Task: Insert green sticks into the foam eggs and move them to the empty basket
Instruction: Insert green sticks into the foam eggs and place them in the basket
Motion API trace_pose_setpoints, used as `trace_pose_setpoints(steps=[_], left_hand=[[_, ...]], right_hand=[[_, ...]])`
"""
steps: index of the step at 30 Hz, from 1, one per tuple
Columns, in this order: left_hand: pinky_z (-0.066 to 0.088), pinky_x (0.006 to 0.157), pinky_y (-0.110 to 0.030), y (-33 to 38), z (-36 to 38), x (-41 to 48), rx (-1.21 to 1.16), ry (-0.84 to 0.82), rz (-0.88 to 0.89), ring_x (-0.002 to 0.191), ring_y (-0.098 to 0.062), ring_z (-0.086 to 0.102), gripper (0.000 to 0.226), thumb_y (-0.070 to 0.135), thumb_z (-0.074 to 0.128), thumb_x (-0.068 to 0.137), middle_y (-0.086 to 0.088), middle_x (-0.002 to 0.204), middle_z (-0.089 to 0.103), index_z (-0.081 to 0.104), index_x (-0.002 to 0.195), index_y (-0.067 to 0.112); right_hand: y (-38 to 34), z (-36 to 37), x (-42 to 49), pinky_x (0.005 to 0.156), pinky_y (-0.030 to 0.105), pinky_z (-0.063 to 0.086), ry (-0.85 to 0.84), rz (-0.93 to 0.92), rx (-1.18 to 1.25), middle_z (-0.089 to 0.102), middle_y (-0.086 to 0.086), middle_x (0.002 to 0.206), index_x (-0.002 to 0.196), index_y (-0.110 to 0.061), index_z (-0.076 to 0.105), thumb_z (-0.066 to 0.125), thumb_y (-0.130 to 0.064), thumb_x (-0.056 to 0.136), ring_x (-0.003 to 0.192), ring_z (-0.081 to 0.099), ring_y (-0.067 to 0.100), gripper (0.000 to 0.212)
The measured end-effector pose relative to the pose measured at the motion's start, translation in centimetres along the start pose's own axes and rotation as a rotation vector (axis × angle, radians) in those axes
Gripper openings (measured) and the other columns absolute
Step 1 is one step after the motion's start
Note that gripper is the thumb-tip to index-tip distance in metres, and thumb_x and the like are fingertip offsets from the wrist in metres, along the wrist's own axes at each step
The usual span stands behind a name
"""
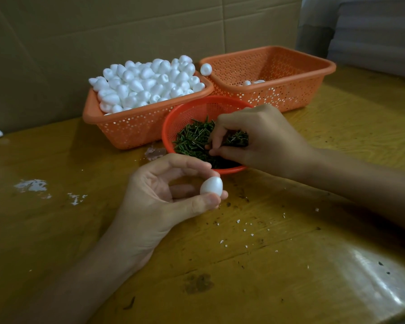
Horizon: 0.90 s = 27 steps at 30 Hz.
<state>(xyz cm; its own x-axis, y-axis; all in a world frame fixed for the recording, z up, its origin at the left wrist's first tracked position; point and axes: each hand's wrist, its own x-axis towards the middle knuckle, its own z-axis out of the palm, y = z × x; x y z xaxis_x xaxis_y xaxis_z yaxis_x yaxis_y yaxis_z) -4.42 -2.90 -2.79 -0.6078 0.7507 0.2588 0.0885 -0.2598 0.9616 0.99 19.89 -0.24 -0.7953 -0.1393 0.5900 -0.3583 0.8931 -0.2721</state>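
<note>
Step in hand: judged to be picking a single stick, ahead of insertion.
Left hand (164, 197): lower centre of frame; thumb and fingers (192, 163) clamped on a foam egg (211, 186), held above the bench (290, 253), one end pointing toward the right hand.
Right hand (255, 141): centre right, fingers curled down into the green sticks (192, 139); cannot tell whether a stick is pinched.
Sticks: piled in the round basket (173, 120), centre of frame, just behind the held egg.
Supply basket (126, 129): upper left of centre, heaped with eggs.
Receiving basket (290, 90): upper right, a few eggs showing at its bottom.
Recommendation: lift out one stick only and shake off any that cling. Grip it near one end, line it up with the egg's long axis, and push straight in. Hold the egg lightly, since foam probably dents.
</note>
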Motion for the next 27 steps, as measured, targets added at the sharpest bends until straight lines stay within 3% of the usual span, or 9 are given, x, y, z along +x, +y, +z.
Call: trace_pose_setpoints(steps=[6,14,20,27], left_hand=[[0.064,0.076,-0.036,-0.08,-0.17,-0.01,0.055,-0.006,0.022,0.091,-0.039,0.078,0.039,0.010,0.094,0.066,-0.012,0.104,0.077,0.078,0.100,0.022],[0.063,0.075,-0.035,-0.31,-0.16,-0.01,0.087,0.021,0.012,0.088,-0.039,0.077,0.041,0.016,0.097,0.062,-0.004,0.098,0.073,0.079,0.099,0.023],[0.064,0.073,-0.031,-0.22,-0.04,-0.07,0.000,0.008,0.007,0.089,-0.041,0.080,0.036,0.012,0.090,0.070,-0.006,0.105,0.075,0.078,0.103,0.017],[0.064,0.080,-0.031,-0.10,0.04,-0.04,-0.050,-0.007,-0.015,0.100,-0.041,0.078,0.031,0.008,0.088,0.083,-0.008,0.111,0.077,0.079,0.112,0.014]], right_hand=[[-0.21,0.00,-0.11,0.078,0.043,0.058,0.010,-0.005,0.031,0.075,-0.007,0.091,0.101,-0.010,0.067,0.086,-0.010,0.081,0.087,0.073,0.010,0.028],[-0.32,-0.12,-0.07,0.086,0.040,0.057,-0.011,0.026,-0.014,0.077,-0.011,0.097,0.122,-0.019,0.073,0.085,-0.015,0.085,0.094,0.073,0.006,0.039],[-0.10,-0.08,-0.04,0.088,0.033,0.057,-0.005,0.003,-0.056,0.079,-0.010,0.103,0.116,-0.020,0.077,0.082,-0.017,0.087,0.096,0.072,0.005,0.030],[-0.03,-0.16,-0.07,0.085,0.042,0.058,-0.017,-0.009,-0.067,0.079,-0.008,0.104,0.113,-0.019,0.079,0.081,-0.017,0.088,0.095,0.074,0.012,0.025]])
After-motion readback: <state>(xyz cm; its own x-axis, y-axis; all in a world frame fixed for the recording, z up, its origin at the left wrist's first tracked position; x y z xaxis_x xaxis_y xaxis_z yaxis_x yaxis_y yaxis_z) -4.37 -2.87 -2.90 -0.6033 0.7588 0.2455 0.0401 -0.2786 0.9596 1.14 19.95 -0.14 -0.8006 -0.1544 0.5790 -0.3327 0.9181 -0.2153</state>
